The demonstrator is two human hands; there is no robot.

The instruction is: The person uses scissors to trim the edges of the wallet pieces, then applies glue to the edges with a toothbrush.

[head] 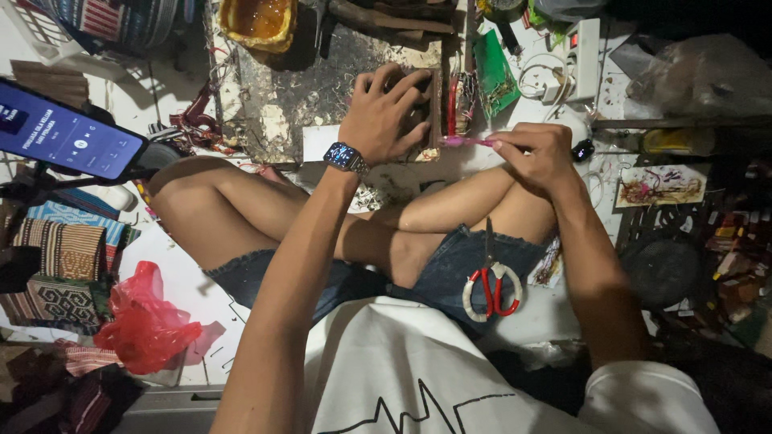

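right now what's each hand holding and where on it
The right hand pinches a thin pink tool at its rear end. The left hand presses on a dark wooden block, fingers over its top.

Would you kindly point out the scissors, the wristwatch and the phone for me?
scissors (pixel 491 288), head view, on the red handles.
wristwatch (pixel 344 156), head view, on its face.
phone (pixel 68 138), head view, on the lit screen.

Glossy red plastic bag (pixel 145 321), frayed denim shorts (pixel 450 269), metal-bladed scissors (pixel 491 281) with red plastic handles, glossy phone screen (pixel 68 137).
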